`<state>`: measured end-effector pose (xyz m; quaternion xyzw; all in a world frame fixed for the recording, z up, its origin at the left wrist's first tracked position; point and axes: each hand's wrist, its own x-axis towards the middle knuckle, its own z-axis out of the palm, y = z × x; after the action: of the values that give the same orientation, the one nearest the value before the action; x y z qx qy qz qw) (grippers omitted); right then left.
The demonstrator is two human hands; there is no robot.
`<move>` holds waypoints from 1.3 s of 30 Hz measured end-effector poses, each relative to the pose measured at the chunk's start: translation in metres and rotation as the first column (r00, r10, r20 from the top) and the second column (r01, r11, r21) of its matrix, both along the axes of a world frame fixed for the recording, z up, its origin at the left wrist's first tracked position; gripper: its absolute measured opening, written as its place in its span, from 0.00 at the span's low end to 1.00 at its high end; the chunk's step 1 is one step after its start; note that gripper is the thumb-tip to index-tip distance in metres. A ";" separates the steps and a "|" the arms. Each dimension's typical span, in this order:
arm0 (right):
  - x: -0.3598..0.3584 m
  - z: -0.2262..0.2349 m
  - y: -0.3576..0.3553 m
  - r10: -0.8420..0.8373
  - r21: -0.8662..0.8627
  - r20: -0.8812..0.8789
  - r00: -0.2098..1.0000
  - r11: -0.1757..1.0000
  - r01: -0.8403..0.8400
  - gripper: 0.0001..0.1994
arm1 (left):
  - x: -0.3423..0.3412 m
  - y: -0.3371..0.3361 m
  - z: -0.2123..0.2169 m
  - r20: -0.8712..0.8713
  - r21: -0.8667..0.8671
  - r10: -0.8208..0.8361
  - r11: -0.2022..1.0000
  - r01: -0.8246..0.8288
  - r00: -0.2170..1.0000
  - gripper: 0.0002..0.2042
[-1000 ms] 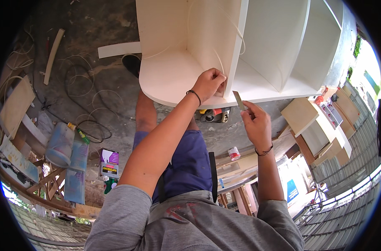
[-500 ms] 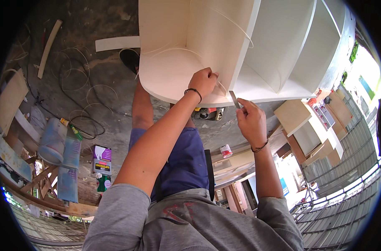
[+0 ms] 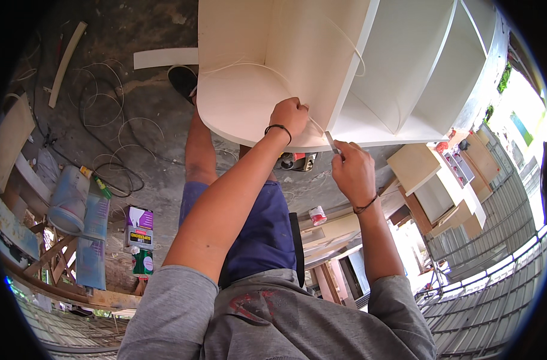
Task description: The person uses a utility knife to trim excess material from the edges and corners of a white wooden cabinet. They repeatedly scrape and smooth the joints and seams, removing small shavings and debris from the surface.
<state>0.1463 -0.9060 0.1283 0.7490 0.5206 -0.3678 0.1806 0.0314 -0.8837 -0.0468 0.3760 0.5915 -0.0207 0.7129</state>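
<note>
A white cabinet [image 3: 243,105] with a rounded corner and several compartments lies in front of me. My left hand [image 3: 289,118] is closed on a thin white edging strip [image 3: 316,126], just above the cabinet's near corner. The strip's long tail loops back over the white panel. In my right hand [image 3: 353,173] is a narrow flat metal blade [image 3: 331,141], gripped between thumb and fingers. Its tip is at the panel's near edge, close to the strip's end; whether it touches the strip I cannot tell.
Under the near edge sits a power tool [image 3: 298,161], partly hidden. A small tin [image 3: 317,215] stands on the floor. To the left are rectangular cans [image 3: 139,227], a clear tub [image 3: 69,201], a dark cable [image 3: 84,114] and loose strip offcuts. Wooden boxes [image 3: 414,165] stand at right.
My right hand has moved a little left, bringing the blade's tip closer to the strip. The left hand stays closed near the corner. The whole view has shifted slightly.
</note>
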 end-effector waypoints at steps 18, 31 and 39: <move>-0.004 -0.015 0.005 0.039 0.012 0.004 0.999 0.999 -0.039 0.06 | 0.002 0.006 0.009 -0.072 -0.030 -0.071 0.997 0.069 0.995 0.15; -0.002 -0.025 0.008 0.071 -0.016 0.003 0.997 0.997 -0.071 0.07 | 0.004 0.008 0.009 -0.106 -0.086 -0.088 0.993 0.079 0.990 0.15; 0.000 -0.030 0.013 0.071 -0.092 0.008 0.997 0.993 -0.070 0.12 | 0.005 0.011 0.013 -0.132 -0.105 -0.086 0.992 0.072 0.987 0.14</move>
<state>0.1462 -0.8930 0.0984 0.7232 0.5282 -0.3804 0.2307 0.0360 -0.8727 -0.0342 0.3607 0.6218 -0.1041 0.6873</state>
